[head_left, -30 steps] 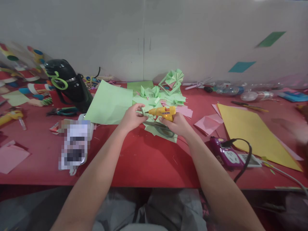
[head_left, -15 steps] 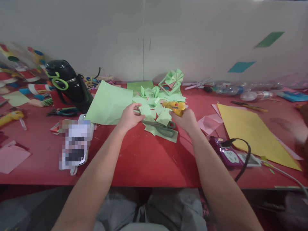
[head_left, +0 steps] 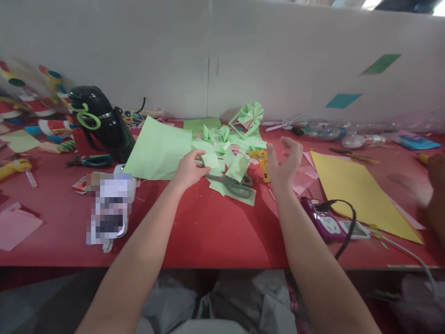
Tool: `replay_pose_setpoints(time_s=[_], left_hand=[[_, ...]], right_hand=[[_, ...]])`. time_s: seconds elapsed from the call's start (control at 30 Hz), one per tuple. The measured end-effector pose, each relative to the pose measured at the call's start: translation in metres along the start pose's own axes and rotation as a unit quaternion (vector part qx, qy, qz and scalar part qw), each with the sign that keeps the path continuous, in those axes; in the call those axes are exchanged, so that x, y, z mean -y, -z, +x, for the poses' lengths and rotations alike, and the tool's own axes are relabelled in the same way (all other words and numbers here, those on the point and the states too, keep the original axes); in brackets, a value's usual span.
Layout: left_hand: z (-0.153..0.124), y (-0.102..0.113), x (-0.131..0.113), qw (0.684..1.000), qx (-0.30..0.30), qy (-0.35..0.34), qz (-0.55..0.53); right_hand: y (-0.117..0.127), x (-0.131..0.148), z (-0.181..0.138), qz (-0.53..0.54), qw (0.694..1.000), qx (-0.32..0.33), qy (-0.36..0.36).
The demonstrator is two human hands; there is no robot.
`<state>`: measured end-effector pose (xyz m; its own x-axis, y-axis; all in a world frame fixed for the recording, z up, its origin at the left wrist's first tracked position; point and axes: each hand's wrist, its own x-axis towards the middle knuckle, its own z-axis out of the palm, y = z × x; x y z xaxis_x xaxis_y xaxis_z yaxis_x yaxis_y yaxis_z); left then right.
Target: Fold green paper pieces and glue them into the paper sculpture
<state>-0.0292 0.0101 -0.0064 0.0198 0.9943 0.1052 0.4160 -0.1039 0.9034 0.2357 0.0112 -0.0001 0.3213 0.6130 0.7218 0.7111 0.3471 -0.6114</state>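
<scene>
R hand (head_left: 285,164) is spread, thumb & fingers apart, w/ nothing in its grasp, palm side toward the paper pile. L hand (head_left: 190,170) is pinching a small folded green piece (head_left: 211,161) btwn thumb & fingers, just above the scraps.

Biggest thing here: the red table (head_left: 215,222), running the full width in front of a pale wall (head_left: 156,55). On it, to the R, lies a yellow sheet (head_left: 361,195); left of ctr, a pale green sheet (head_left: 162,150), its near R edge by the L hand. Behind that sheet's L side is a black flask (head_left: 99,111), tilted in my view. Near R side of the table, a purple socket box (head_left: 327,222) w/ a black cord plugged in. At the back, approx ctr, sits a green paper rosette (head_left: 252,114). Scissors (head_left: 224,180) lie on green scraps, handles to the R, other end near the L fingertips. Yellow glue gun (head_left: 263,162) is just beside the R thumb; can't tell if they touch. Smallest: that folded piece, in the L hand, left of the gun.
</scene>
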Motion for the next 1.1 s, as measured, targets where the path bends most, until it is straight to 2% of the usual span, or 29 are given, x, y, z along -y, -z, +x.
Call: replay_pose_setpoints(time_s=[0.03,0.07,0.1,0.13,0.23,0.33,0.43,0.53,0.77,0.9,1.0,1.1], left_hand=[[0.000,0.000,0.000,1.000,0.000,0.001,0.001],[0.000,0.000,0.001,1.000,0.001,0.001,0.002],[0.000,0.000,0.001,1.000,0.002,-0.001,0.003],[0.000,0.000,0.001,1.000,0.003,-0.004,0.006],[-0.001,0.002,-0.001,1.000,-0.004,-0.012,0.023],[-0.002,0.003,-0.004,0.999,-0.012,-0.014,0.042],[-0.002,0.003,-0.005,0.999,-0.013,-0.009,0.048],[-0.002,0.002,-0.003,0.999,-0.012,-0.008,0.044],[-0.001,0.003,-0.005,0.999,-0.009,-0.005,0.034],[-0.003,0.005,-0.010,0.999,-0.017,0.004,0.040],[-0.001,0.008,-0.008,0.998,-0.040,0.007,0.040],[0.002,0.012,-0.004,0.998,-0.056,0.006,-0.007]], right_hand=[[0.000,0.009,0.001,0.015,1.000,0.000,0.027],[-0.003,0.018,0.003,0.037,0.998,0.029,0.043],[-0.008,0.025,0.004,0.058,0.995,0.073,0.041],[-0.015,0.030,0.005,0.061,0.987,0.143,0.027],[-0.045,0.037,0.006,0.014,0.964,0.264,-0.036],[-0.077,0.037,0.006,-0.065,0.946,0.316,-0.017],[-0.099,0.038,0.008,-0.157,0.929,0.336,0.004],[-0.112,0.039,0.010,-0.213,0.913,0.347,-0.019],[-0.126,0.025,0.013,-0.188,0.925,0.320,-0.077],[-0.117,0.019,0.010,-0.129,0.945,0.294,-0.059],[-0.101,0.022,0.003,-0.108,0.953,0.282,-0.017],[-0.079,0.029,-0.009,-0.106,0.958,0.265,0.013]])
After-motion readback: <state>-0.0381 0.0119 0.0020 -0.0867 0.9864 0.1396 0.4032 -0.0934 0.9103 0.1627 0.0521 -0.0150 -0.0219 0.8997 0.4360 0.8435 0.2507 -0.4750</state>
